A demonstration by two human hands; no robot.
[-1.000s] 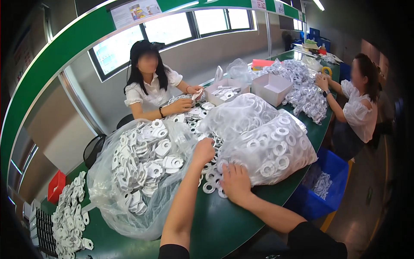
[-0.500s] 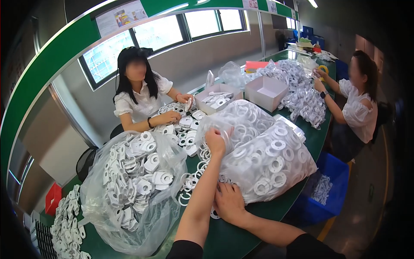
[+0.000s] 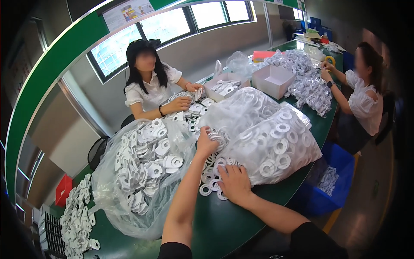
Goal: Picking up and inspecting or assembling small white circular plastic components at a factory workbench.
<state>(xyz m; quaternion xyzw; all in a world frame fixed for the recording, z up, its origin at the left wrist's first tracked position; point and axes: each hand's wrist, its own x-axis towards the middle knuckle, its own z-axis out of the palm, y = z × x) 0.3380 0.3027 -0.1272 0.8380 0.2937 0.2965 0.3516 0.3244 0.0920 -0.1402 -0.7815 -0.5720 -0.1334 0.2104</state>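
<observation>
1. The left hand (image 3: 205, 142) is raised over a loose heap of white rings (image 3: 210, 172) on the green table (image 3: 224, 224), its fingers curled round a small bunch of rings at the mouth of the right bag (image 3: 267, 138).
2. The right hand (image 3: 233, 183) lies palm down on the near edge of the same heap, fingers spread flat over the rings and pinching nothing; its far side touches the right bag.
3. The heap sits between two clear plastic bags, both full of white rings: the left bag (image 3: 142, 172) bulges just left of the left forearm, the right bag lies on its side.
4. Far left, a person in a white shirt (image 3: 148, 88) sits across the table with both hands among more rings.
5. Far right, a second person (image 3: 362, 99) handles a further pile of rings (image 3: 308, 86).
6. Two white boxes (image 3: 274, 80) stand on the table beyond the right bag.
7. A blue bin (image 3: 327, 185) sits on the floor to the right of the table, with rings inside.
8. More rings (image 3: 77, 216) lie loose at the near left end of the table.
</observation>
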